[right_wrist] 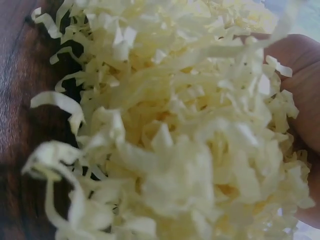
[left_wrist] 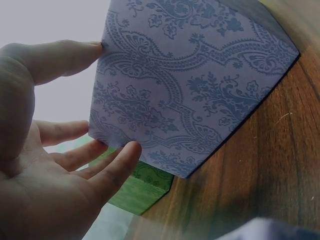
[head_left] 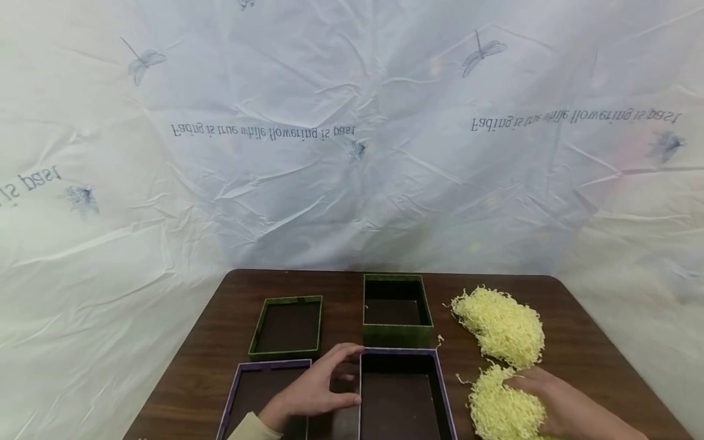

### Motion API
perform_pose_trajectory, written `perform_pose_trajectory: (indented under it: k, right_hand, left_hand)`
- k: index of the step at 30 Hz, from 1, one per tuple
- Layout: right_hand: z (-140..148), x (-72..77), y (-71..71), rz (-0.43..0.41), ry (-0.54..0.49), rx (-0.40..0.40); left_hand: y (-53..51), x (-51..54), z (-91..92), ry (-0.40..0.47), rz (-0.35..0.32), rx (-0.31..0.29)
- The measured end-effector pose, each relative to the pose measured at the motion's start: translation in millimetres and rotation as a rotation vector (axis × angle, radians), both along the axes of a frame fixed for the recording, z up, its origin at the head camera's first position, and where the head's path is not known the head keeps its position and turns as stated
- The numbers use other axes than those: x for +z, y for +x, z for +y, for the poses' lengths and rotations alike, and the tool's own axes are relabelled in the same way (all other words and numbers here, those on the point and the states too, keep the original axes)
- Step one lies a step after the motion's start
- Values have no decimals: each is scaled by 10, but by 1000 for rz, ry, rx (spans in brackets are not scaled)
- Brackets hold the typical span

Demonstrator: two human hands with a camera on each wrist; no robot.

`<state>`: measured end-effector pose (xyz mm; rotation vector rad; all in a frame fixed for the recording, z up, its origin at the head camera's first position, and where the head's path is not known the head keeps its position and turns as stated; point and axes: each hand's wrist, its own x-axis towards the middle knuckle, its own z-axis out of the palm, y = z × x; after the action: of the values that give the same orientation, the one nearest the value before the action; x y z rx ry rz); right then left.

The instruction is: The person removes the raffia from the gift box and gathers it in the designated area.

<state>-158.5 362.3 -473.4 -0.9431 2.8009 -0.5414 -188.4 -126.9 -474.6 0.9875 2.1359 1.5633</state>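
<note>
My left hand (head_left: 315,389) stands at the left wall of a deep purple-rimmed box (head_left: 398,351), thumb and fingers spread. In the left wrist view, fingertips touch the box's patterned outer side (left_wrist: 190,85). At the right, my right hand (head_left: 566,403) holds a clump of pale yellow shredded paper (head_left: 500,403), its thumb across the strands and its other fingers mostly hidden. The paper (right_wrist: 175,135) fills most of the right wrist view. A larger heap of shredded paper (head_left: 503,327) lies just behind that clump.
Behind the purple box stands a deep green box (head_left: 398,336) with its top open. Shallow green (head_left: 284,354) and purple (head_left: 231,397) trays, perhaps lids, lie at the left. A few loose strands lie on the brown wooden table (head_left: 341,287). A printed white sheet (head_left: 352,201) hangs behind.
</note>
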Motion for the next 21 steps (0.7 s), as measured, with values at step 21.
perform_pose_trajectory:
  k: [21]
  right_hand:
    - [-5, -53, -44, 6, -13, 46]
  left_hand:
    - [7, 16, 9, -11, 0, 3]
